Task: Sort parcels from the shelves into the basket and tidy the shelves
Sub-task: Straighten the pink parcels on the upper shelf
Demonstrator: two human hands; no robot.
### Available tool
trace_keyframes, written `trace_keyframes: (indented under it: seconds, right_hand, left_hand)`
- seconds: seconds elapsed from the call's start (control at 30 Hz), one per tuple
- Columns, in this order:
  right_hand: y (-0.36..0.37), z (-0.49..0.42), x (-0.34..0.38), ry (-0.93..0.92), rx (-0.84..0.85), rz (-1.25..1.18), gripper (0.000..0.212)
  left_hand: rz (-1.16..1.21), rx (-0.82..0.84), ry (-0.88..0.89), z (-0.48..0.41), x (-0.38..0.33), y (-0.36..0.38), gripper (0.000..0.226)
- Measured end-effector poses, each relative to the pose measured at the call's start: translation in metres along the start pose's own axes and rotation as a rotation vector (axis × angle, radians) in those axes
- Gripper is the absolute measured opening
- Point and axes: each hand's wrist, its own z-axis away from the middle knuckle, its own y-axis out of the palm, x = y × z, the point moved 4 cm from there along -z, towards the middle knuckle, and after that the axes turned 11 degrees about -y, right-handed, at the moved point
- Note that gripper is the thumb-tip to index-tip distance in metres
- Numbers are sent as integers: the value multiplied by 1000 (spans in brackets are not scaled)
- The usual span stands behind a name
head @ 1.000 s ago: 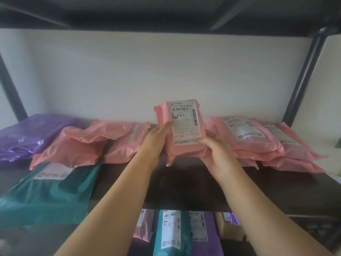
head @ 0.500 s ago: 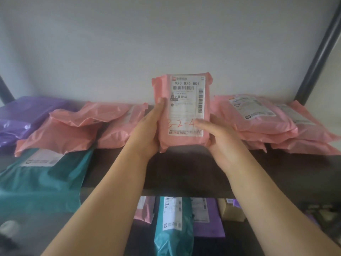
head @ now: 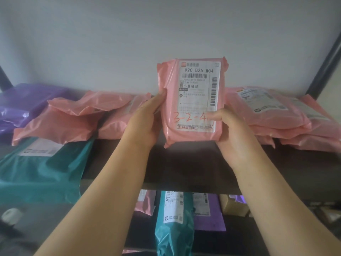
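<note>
Head view: both hands hold the pink parcel (head: 191, 100) upright, label facing the camera, dead centre over the shelf (head: 184, 163); can't tell if its bottom touches the board. Left hand (head: 145, 124) wraps the 9 o'clock edge. Right hand (head: 232, 133) grips the 3 o'clock edge, thumb across the label. Basket isn't in frame. Risk imo: the slick poly bag slips out once one hand lets go, or its corner clips the pink stack (head: 276, 115) at 3 o'clock and drags it off.

Parcel (head: 191, 100): code end (head: 204, 116) behind right thumb (head: 218, 115)
</note>
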Motion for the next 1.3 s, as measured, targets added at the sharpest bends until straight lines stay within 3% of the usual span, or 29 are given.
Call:
trace_keyframes:
  seconds: [0.27, 0.43, 0.6, 0.7, 0.83, 1.1, 1.3]
  right_hand:
    - [-3, -2, -7, 90, -48, 33, 34]
    - [-1, 0, -5, 61, -48, 70, 29]
    - [-3, -2, 4, -17, -154, 33, 46]
    - [-6, -2, 10, -107, -147, 60, 45]
    - [-10, -1, 9, -122, -168, -14, 42]
    - [-17, -3, 3, -107, -249, -73, 35]
    - [-11, -1, 6, -74, -231, 20, 41]
  left_hand:
    - [-183, 60, -20, 8, 1, 16, 54]
    - [-143, 40, -106, 17, 2, 18, 44]
    - [-123, 119, -191, 32, 4, 31, 17]
    - [-145, 188, -211, 36, 7, 36, 34]
    - [-140, 180, -212, 37, 5, 35, 22]
    - [-155, 209, -245, 37, 8, 31, 41]
    - [-128, 151, -223, 34, 7, 33, 21]
